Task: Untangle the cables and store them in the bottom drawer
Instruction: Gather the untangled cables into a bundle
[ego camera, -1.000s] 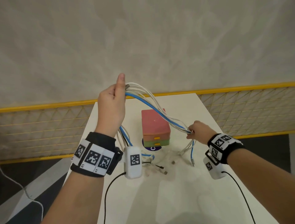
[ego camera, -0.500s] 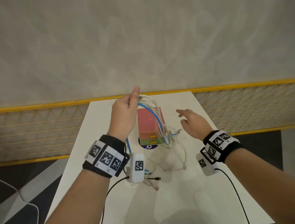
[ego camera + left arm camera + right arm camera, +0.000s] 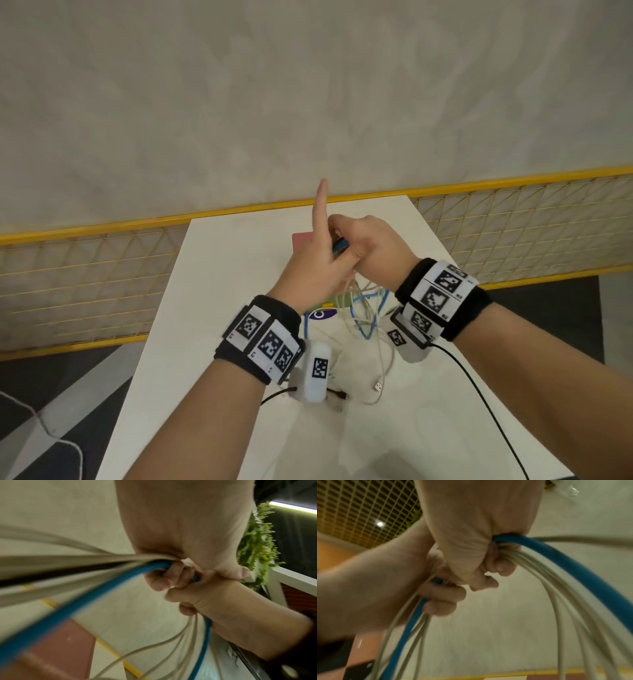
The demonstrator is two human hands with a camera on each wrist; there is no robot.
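The limp, light bundle of white and blue cables (image 3: 368,308) is gripped by left hand (image 3: 317,270) and right hand (image 3: 371,246) above the white table's (image 3: 219,308) far edge; best held mid-bundle.

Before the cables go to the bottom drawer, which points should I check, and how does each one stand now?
1. Left hand grips the cable bundle: ok, fingers curled round it, index finger pointing up.
2. Right hand grips the same bundle: ok, fist closed on the blue cable and the white ones.
3. Cables untangled: not ok, loops hang crossed below the hands.
4. Loose ends gathered: not ok, a USB plug lies on the table.
5. Bottom drawer open: cannot tell, the drawer box is mostly hidden behind the hands.
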